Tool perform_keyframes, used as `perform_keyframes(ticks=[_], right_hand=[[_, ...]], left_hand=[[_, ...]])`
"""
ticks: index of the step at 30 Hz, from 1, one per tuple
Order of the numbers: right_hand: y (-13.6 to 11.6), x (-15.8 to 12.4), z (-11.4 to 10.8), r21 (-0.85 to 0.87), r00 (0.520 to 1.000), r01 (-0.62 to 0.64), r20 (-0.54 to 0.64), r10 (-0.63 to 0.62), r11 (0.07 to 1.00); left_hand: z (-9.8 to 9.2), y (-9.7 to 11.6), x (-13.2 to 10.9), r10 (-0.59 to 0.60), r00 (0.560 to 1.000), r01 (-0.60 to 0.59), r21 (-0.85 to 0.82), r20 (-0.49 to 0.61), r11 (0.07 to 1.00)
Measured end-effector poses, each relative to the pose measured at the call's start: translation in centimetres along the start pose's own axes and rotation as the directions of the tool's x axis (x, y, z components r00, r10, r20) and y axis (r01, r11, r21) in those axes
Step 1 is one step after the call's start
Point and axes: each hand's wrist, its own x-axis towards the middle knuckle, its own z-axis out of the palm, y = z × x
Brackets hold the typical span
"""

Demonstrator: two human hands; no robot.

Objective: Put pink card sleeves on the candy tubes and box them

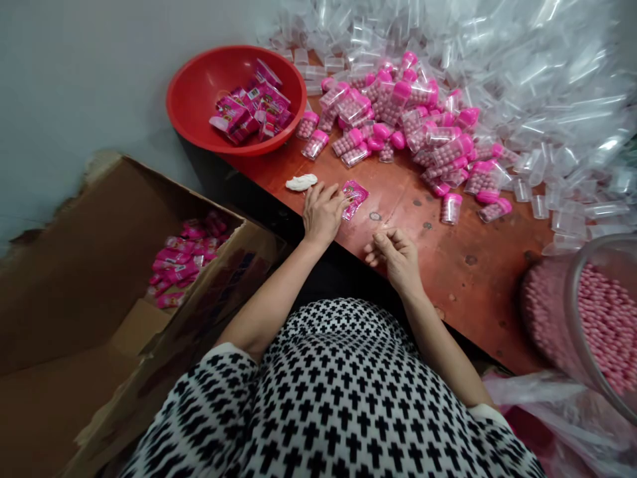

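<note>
Apparently, left hand (321,212), fingers loosely spread, tips at 9 o'clock edge of glossy pink sachet (355,196), flat on reddish counter (448,279). Right hand (399,259) apart, at left's 4 o'clock, thumb and fingers pinched together; contents, if any, too small to tell. Best: pin sachet lightly by edge, film smooth. Soft-looking white lump (301,182), left hand's 10–11 o'clock. Picture's 1–2 o'clock: clear cylindrical bottles (450,151), pink caps (452,198). Smooth red bowl (192,89), 11 o'clock.
</note>
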Motion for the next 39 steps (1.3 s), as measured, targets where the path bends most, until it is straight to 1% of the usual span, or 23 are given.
perform_keyframes(ticks=[3, 7, 10, 12, 14, 16, 18, 20, 21, 22, 23, 24, 26, 27, 29, 31, 33, 34, 35, 36, 37, 38, 39], right_hand=[[0.1, 1.3, -0.2, -0.062, 0.999, 0.035, 0.01, -0.035, 0.997], [0.6, 4.2, 0.6, -0.093, 0.983, 0.158, -0.076, -0.165, 0.983], [0.3, 5.9, 1.2, -0.044, 0.972, 0.212, -0.089, -0.215, 0.976], [-0.2, 6.4, 1.2, 0.008, 0.975, 0.214, -0.067, -0.213, 0.977], [-0.9, 6.3, 0.8, 0.038, 0.981, 0.195, -0.014, -0.195, 0.98], [-1.4, 6.0, 0.2, -0.001, 0.985, 0.143, 0.097, -0.142, 0.99], [-1.8, 5.6, -0.6, -0.097, 0.975, 0.102, 0.207, -0.08, 0.99], [-2.3, 5.2, -1.6, -0.232, 0.964, 0.122, 0.259, -0.06, 0.965], [-2.7, 4.9, -2.1, -0.326, 0.968, 0.159, 0.238, -0.082, 0.932], [-3.2, 4.7, -2.8, -0.449, 0.976, 0.194, 0.179, -0.125, 0.872], [-3.8, 4.5, -3.5, -0.595, 0.98, 0.197, 0.088, -0.18, 0.779], [-4.5, 4.4, -4.3, -0.742, 0.969, 0.149, -0.024, -0.247, 0.654], [-5.8, 4.4, -6.0, -0.922, 0.904, -0.085, -0.232, -0.36, 0.379], [-6.3, 4.5, -6.8, -0.94, 0.875, -0.215, -0.306, -0.375, 0.264], [-6.9, 5.1, -8.5, -0.917, 0.859, -0.387, -0.397, -0.324, 0.097], [-7.0, 5.7, -9.9, -0.903, 0.874, -0.43, -0.418, -0.247, 0.007], [-6.7, 5.8, -10.9, -0.91, 0.891, -0.413, -0.397, -0.222, -0.027], [-6.5, 5.6, -11.2, -0.918, 0.895, -0.395, -0.38, -0.233, -0.021], [-6.2, 5.1, -11.2, -0.93, 0.9, -0.367, -0.359, -0.247, 0.016], [-5.8, 4.4, -10.9, -0.942, 0.907, -0.322, -0.336, -0.254, 0.097], [-5.3, 3.5, -10.4, -0.94, 0.917, -0.252, -0.308, -0.253, 0.232], [-4.8, 2.4, -9.7, -0.896, 0.933, -0.156, -0.271, -0.235, 0.415], [-4.2, 1.3, -8.6, -0.783, 0.951, -0.055, -0.229, -0.206, 0.62]], left_hand=[[0.0, -0.3, -0.2, 0.018, 0.999, -0.019, -0.027, -0.044, 0.999], [-0.7, 0.8, -1.0, 0.044, 0.995, -0.054, -0.115, -0.088, 0.992], [-2.3, 2.7, -1.9, 0.036, 0.995, -0.068, -0.342, -0.097, 0.937], [-3.5, 4.0, -2.5, -0.053, 0.996, 0.01, -0.53, -0.067, 0.848], [-4.6, 4.7, -2.8, -0.222, 0.975, 0.183, -0.691, 0.034, 0.699], [-5.2, 4.9, -2.9, -0.311, 0.919, 0.38, -0.763, 0.244, 0.523], [-5.3, 4.9, -2.8, -0.267, 0.852, 0.524, -0.751, 0.451, 0.402], [-5.1, 5.0, -2.8, -0.199, 0.798, 0.6, -0.721, 0.568, 0.346], [-4.9, 5.1, -2.9, -0.196, 0.783, 0.62, -0.716, 0.59, 0.32], [-4.7, 5.2, -3.0, -0.214, 0.774, 0.632, -0.718, 0.595, 0.292], [-4.6, 5.4, -3.2, -0.241, 0.766, 0.643, -0.72, 0.596, 0.263], [-4.4, 5.5, -3.3, -0.276, 0.756, 0.652, -0.721, 0.594, 0.233], [-4.3, 6.0, -3.6, -0.341, 0.724, 0.673, -0.722, 0.599, 0.16], [-4.2, 6.2, -3.7, -0.363, 0.704, 0.685, -0.718, 0.611, 0.12], [-4.2, 6.6, -3.8, -0.391, 0.659, 0.708, -0.706, 0.643, 0.032], [-4.3, 7.0, -3.8, -0.418, 0.609, 0.72, -0.691, 0.674, -0.066], [-4.3, 7.2, -3.6, -0.45, 0.562, 0.708, -0.685, 0.694, -0.173], [-4.3, 7.3, -3.5, -0.465, 0.543, 0.691, -0.687, 0.699, -0.227], [-4.2, 7.4, -3.4, -0.479, 0.527, 0.667, -0.691, 0.703, -0.28], [-4.2, 7.4, -3.4, -0.49, 0.513, 0.639, -0.694, 0.705, -0.33], [-4.1, 7.4, -3.3, -0.499, 0.501, 0.611, -0.697, 0.707, -0.375], [-4.0, 7.4, -3.2, -0.504, 0.491, 0.585, -0.698, 0.71, -0.414], [-4.0, 7.5, -3.2, -0.505, 0.485, 0.561, -0.697, 0.714, -0.446]])
